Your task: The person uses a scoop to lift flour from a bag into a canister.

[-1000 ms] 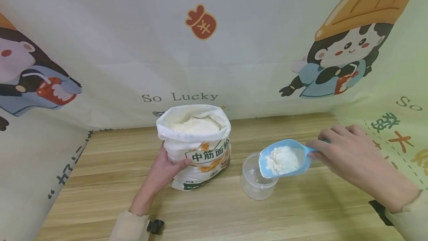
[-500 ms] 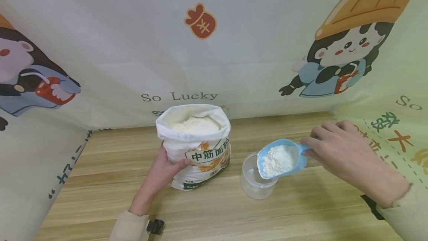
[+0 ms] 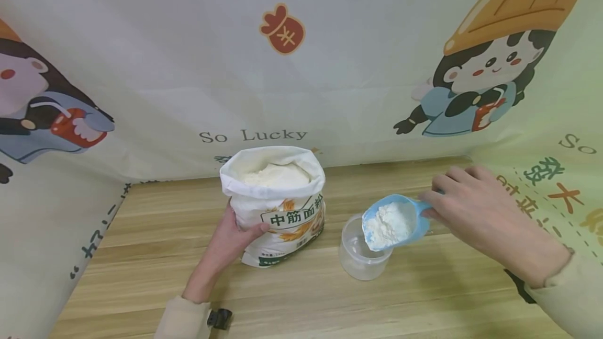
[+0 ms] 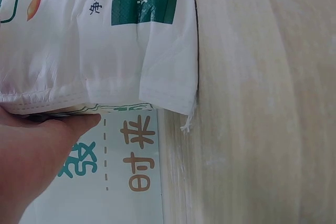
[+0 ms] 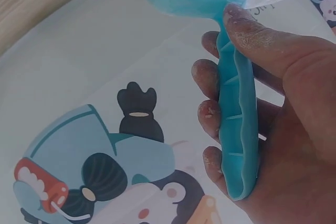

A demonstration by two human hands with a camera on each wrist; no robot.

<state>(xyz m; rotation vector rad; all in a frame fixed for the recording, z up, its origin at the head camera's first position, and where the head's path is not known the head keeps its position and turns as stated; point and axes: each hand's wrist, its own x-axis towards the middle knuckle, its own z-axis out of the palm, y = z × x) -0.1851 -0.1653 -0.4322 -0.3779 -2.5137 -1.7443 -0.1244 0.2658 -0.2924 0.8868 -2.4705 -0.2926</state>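
Blue scoop holds clumpy flour over, perhaps touching, a round tub.

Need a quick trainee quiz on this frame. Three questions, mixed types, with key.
1. Fill in: the left hand holds the side of an open white ____.
2. True or false: the clear container on the table is filled to the brim.
3. Multiple choice: what colour is the scoop in the right hand? A) red B) green C) blue

Key:
1. bag
2. False; what shows of its inside is not filled.
3. C
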